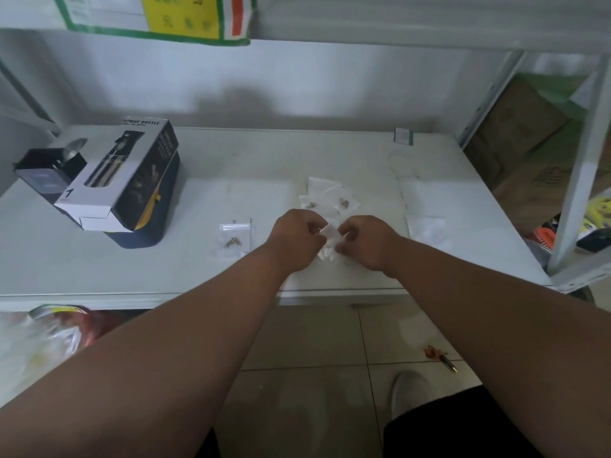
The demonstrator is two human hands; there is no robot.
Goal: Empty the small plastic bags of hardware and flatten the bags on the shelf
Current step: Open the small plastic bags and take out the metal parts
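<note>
- Centrally, a small clear plastic bag [329, 234] is held just above the white shelf [198, 269], near its front edge.
- The left hand [294, 239] and right hand [365, 241] each pinch one side of it, fingers curled.
- Behind lie more bags holding screws [329, 193].
- Left lies a zip bag with screws [235, 238]; farther left, a spray bottle box [122, 180].

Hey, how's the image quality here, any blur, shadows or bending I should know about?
Head view: dim, soft light; a broad shadow falls on the back wall above the white shelf; wide-angle bending curves the shelf's front edge and the right upright; the left hand and right hand are fairly sharp, but the small clear plastic bag they pinch is washed out; the bottom-left corner smears.
</note>
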